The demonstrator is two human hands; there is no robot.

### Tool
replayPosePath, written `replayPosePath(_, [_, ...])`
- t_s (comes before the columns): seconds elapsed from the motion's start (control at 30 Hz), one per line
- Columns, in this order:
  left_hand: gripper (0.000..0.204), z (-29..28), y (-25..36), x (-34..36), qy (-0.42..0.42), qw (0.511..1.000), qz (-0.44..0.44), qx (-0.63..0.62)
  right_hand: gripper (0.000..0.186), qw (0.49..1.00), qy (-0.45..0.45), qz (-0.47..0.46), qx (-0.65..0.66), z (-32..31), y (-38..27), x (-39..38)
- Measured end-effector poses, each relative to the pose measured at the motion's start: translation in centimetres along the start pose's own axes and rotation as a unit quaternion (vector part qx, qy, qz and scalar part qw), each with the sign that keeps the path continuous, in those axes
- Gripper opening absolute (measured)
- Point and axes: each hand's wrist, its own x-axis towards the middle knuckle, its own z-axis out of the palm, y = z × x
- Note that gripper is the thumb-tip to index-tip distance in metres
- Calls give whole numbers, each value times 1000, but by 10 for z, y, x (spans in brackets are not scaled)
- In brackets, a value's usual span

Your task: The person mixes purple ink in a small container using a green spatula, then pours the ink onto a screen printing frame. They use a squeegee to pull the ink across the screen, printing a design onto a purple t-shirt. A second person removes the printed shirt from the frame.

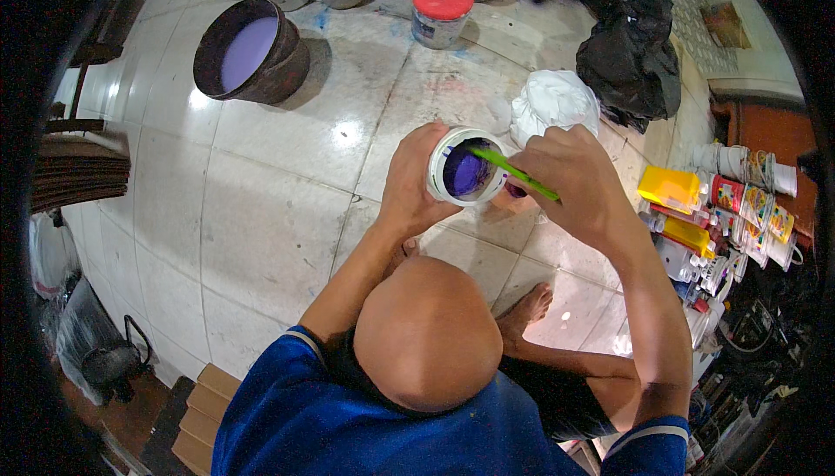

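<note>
A stick (502, 162) reaches into the tub (435, 171). Beyond it, left to right on the floor (270, 189), stand a bucket (293, 63) holding liquid (250, 54), a pail (442, 10), a nearer bag (554, 106) and a farther bag (631, 63); containers (671, 189) lie rightmost.

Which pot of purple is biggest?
The dark bucket on the floor, upper left: much wider than the white tub in the left hand.

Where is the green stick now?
In the head view, the green stick is just right of centre, in the right hand, its tip at the mouth of the white tub that the left hand holds.
</note>
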Motion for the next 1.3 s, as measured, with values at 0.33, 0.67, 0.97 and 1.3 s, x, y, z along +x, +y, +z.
replayPosePath(0.33, [102, -26, -2, 22, -6, 989, 64, 134, 17, 811, 131, 308, 480, 70, -7, -25])
replayPosePath(0.67, [108, -29, 7, 39, 3, 980, 77, 185, 23, 503, 299, 353, 730, 117, -24, -35])
replayPosePath(0.97, [111, -21, 1, 29, 27, 990, 14, 135, 21, 643, 285, 318, 636, 68, -7, -73])
replayPosePath(1.3, [113, -14, -1, 21, 23, 996, -27, 87, 24, 692, 300, 341, 561, 28, -5, -91])
